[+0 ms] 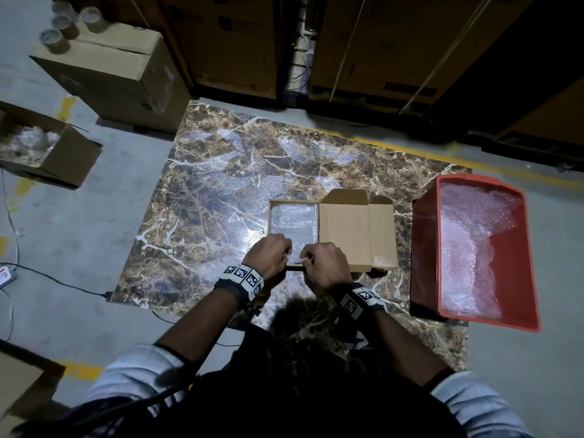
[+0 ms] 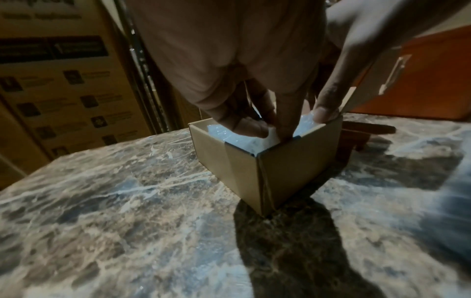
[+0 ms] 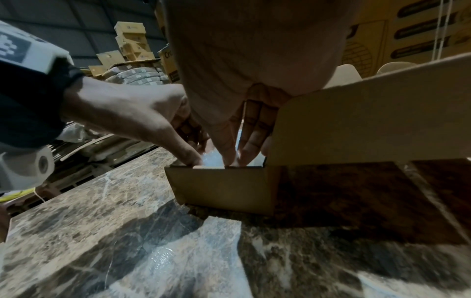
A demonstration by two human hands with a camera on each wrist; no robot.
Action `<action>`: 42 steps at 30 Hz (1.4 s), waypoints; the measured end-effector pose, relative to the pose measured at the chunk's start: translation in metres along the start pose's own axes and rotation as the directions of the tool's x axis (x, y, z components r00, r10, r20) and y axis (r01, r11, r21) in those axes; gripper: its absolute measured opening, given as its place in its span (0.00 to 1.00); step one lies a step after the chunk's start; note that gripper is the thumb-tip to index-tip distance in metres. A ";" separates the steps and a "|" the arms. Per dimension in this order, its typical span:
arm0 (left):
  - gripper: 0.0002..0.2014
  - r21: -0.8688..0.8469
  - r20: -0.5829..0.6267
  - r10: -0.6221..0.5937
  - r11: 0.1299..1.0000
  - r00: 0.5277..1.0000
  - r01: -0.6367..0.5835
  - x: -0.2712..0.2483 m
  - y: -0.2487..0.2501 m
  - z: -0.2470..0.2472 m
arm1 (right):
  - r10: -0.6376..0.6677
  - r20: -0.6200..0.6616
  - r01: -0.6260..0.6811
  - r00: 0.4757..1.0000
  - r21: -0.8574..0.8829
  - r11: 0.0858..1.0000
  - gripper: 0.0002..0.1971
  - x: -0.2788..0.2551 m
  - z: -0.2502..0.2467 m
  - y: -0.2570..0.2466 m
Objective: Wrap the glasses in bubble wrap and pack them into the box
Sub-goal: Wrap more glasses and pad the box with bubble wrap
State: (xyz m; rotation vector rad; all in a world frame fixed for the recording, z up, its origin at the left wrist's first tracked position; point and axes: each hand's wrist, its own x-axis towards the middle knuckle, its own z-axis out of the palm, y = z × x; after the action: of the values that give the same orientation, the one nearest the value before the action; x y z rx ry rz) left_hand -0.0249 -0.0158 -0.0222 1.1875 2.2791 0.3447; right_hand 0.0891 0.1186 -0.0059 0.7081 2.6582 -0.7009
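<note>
A small cardboard box (image 1: 294, 203) stands open on the marble table (image 1: 205, 200), its lid (image 1: 347, 235) folded out to the right. A bubble-wrapped bundle (image 1: 292, 222) fills the inside; the glass in it is hidden. Both hands are at the box's near edge. My left hand (image 1: 288, 251) reaches in, thumb and forefinger pinching the bundle (image 2: 224, 131) at the near corner. My right hand (image 1: 307, 256) points straight fingers (image 3: 229, 145) down into the box (image 3: 224, 185), pressing the wrap beside the lid (image 3: 369, 121).
A red bin (image 1: 423, 248) holding loose bubble wrap (image 1: 474, 222) sits at the table's right edge. On the floor to the left are an open carton (image 1: 63, 159) and a closed carton (image 1: 117, 74) with several glasses (image 1: 69, 23) on top. Stacked cartons line the back.
</note>
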 end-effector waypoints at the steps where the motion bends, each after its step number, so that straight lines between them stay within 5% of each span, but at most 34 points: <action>1: 0.05 0.038 0.016 0.016 0.999 1.000 -0.017 0.001 0.000 0.000 | -0.007 0.000 0.007 1.000 -0.019 1.000 0.08 0.000 0.000 0.000; 5: 0.06 0.115 0.041 0.039 0.992 0.998 -0.043 0.002 -0.004 0.001 | -0.032 0.021 0.034 0.999 -0.080 0.996 0.10 0.000 0.001 0.000; 13: 0.11 0.006 0.061 0.103 0.995 0.993 -0.104 -0.015 -0.015 0.004 | -0.186 0.095 0.208 0.978 -0.355 0.912 0.12 0.001 0.001 -0.001; 21: 0.10 0.459 0.128 0.169 0.863 0.977 -0.210 -0.036 0.005 0.018 | -0.266 0.207 0.334 0.941 -0.468 0.818 0.05 -0.007 0.011 0.002; 30: 0.06 0.445 0.134 0.080 0.886 0.988 -0.132 -0.037 0.012 0.020 | -0.259 0.335 0.403 0.906 -0.494 0.770 0.04 -0.003 -0.001 -0.004; 42: 0.10 0.448 0.135 0.061 0.886 0.989 -0.116 -0.036 0.007 0.023 | -0.314 0.352 0.463 0.882 -0.520 0.718 0.14 -0.006 0.004 0.001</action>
State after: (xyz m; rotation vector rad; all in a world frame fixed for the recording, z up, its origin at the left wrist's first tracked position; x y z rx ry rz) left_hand 0.0094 -0.0415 -0.0256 1.4987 2.2719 -0.2440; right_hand 0.0947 0.1148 -0.0073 -0.1215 2.5818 0.0045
